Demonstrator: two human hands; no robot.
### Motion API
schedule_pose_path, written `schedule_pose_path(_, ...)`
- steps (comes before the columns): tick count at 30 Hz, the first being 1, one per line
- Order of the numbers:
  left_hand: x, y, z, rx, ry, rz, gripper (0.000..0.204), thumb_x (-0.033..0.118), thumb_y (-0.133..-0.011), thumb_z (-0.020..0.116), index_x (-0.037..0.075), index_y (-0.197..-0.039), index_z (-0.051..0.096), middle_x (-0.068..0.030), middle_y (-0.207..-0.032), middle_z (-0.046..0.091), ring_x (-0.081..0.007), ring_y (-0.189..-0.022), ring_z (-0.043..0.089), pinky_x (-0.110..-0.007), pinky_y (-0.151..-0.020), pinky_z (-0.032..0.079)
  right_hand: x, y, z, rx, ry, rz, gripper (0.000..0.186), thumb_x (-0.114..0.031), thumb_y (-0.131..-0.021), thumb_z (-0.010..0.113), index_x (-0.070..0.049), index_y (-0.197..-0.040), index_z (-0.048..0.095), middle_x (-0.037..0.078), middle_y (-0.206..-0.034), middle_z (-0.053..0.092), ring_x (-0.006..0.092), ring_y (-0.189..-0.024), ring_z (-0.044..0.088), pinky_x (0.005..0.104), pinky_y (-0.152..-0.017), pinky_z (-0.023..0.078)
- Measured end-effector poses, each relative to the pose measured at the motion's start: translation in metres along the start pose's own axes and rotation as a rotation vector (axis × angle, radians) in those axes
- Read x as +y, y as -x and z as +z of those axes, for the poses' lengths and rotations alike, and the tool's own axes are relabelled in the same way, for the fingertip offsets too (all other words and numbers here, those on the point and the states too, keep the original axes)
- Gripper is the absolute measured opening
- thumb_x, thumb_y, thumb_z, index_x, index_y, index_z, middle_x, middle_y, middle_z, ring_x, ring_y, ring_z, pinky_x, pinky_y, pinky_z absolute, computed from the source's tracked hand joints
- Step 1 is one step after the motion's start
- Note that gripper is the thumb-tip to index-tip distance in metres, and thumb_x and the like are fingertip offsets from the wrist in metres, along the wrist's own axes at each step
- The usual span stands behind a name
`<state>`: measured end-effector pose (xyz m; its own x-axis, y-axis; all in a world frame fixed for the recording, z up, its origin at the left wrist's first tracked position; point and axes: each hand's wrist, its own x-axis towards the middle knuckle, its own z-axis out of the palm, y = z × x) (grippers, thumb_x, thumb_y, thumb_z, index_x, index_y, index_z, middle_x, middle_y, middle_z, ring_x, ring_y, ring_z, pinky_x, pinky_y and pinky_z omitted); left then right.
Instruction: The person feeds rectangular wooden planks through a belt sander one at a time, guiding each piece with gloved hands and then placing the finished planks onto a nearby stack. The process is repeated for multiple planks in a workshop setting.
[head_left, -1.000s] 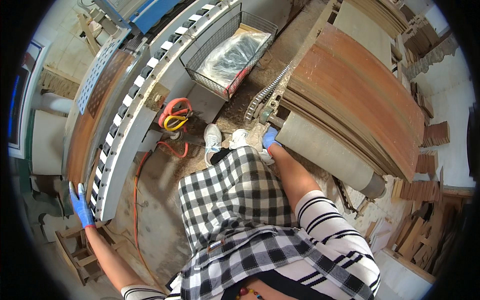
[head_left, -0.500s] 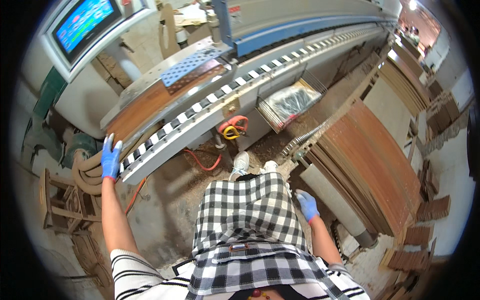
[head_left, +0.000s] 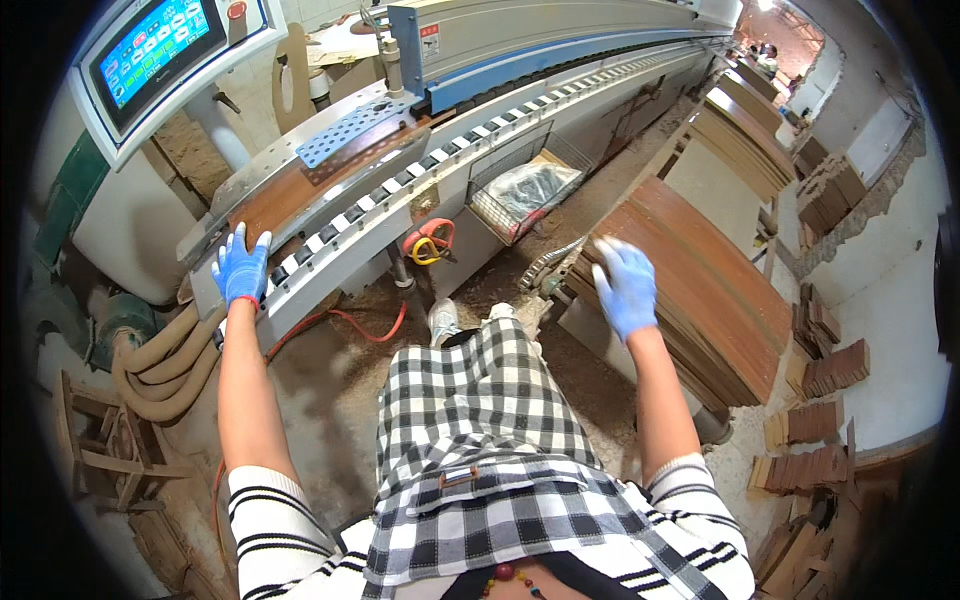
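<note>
My left hand (head_left: 241, 268), in a blue glove, rests with spread fingers on the near end of a brown wooden board (head_left: 270, 205). That board lies on the machine beside a black-and-white roller track (head_left: 380, 189), partly beneath a blue perforated plate (head_left: 338, 133). My right hand (head_left: 625, 285), gloved alike, is raised with fingers apart at the left edge of a stack of brown boards (head_left: 715, 270); whether it touches them I cannot tell. Nothing shows held in either hand.
A touch screen (head_left: 150, 55) stands upper left. Under the track are a wire basket (head_left: 525, 195), red and yellow loops (head_left: 430, 240) and an orange hose (head_left: 372, 328). Coiled hoses (head_left: 160, 385) and a wooden frame (head_left: 112, 445) sit lower left; stacked panels line the right; a person (head_left: 766, 62) is far back.
My right hand has risen from low beside the roller to the boards' edge. My left hand has shifted forward onto the board. The view has swung toward the machine and screen.
</note>
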<state>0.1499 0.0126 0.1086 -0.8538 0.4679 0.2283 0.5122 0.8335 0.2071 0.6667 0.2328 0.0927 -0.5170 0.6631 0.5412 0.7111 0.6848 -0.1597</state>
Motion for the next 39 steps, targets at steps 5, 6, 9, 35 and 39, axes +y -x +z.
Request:
schedule_pose_path(5, 0.021, -0.001, -0.004, -0.047, -0.011, 0.010, 0.077, 0.064, -0.085, 0.042, 0.019, -0.146, 0.027, -0.0099, -0.148, 0.032, -0.0303, -0.136, 0.028, -0.044, -0.112, 0.016, 0.038, -0.042, 0.028, -0.259, 0.303, -0.017, 0.048, -0.023, -0.084, 0.059, -0.015, -0.129, 0.048, 0.006, -0.133, 0.048, 0.0282, -0.125, 0.040, 0.0439, -0.106, 0.028)
schedule_pose_path(6, 0.021, 0.000, -0.005, -0.050, 0.002, 0.012, 0.076, 0.064, -0.085, 0.042, 0.019, -0.145, 0.027, -0.0094, -0.148, 0.033, -0.0301, -0.136, 0.028, -0.044, -0.112, 0.016, 0.043, -0.043, 0.030, -0.271, 0.282, -0.031, 0.046, -0.022, -0.084, 0.058, -0.015, -0.129, 0.048, 0.006, -0.133, 0.048, 0.0280, -0.125, 0.041, 0.0437, -0.106, 0.029)
schedule_pose_path(9, 0.022, 0.002, -0.005, -0.046, 0.020, 0.016, 0.073, 0.062, -0.087, 0.041, 0.019, -0.145, 0.028, -0.0087, -0.147, 0.033, -0.0296, -0.136, 0.029, -0.043, -0.112, 0.016, 0.048, -0.036, 0.031, -0.262, 0.254, -0.077, 0.043, -0.015, -0.084, 0.054, -0.015, -0.127, 0.050, 0.005, -0.132, 0.050, 0.0275, -0.123, 0.043, 0.0430, -0.105, 0.031)
schedule_pose_path(35, 0.007, 0.006, 0.014, 0.171, 0.265, 0.126, 0.052, 0.039, -0.086, 0.050, 0.012, -0.130, 0.048, -0.0130, -0.131, 0.051, -0.0308, -0.125, 0.043, -0.043, -0.109, 0.023, 0.084, 0.196, -0.047, 0.531, -1.660, 1.325, 0.034, -0.041, -0.079, 0.068, -0.009, -0.087, 0.061, 0.005, -0.084, 0.063, 0.0193, -0.067, 0.052, 0.0324, -0.061, 0.043)
schedule_pose_path(39, 0.001, 0.008, 0.015, 0.221, 0.392, 0.166, 0.053, 0.040, -0.086, 0.053, 0.011, -0.130, 0.048, -0.0171, -0.127, 0.053, -0.0323, -0.123, 0.045, -0.042, -0.107, 0.027, 0.042, 0.165, -0.056, 0.488, -1.682, 1.043, 0.021, -0.031, -0.084, 0.064, -0.012, -0.093, 0.060, 0.004, -0.085, 0.063, 0.0164, -0.069, 0.054, 0.0332, -0.064, 0.044)
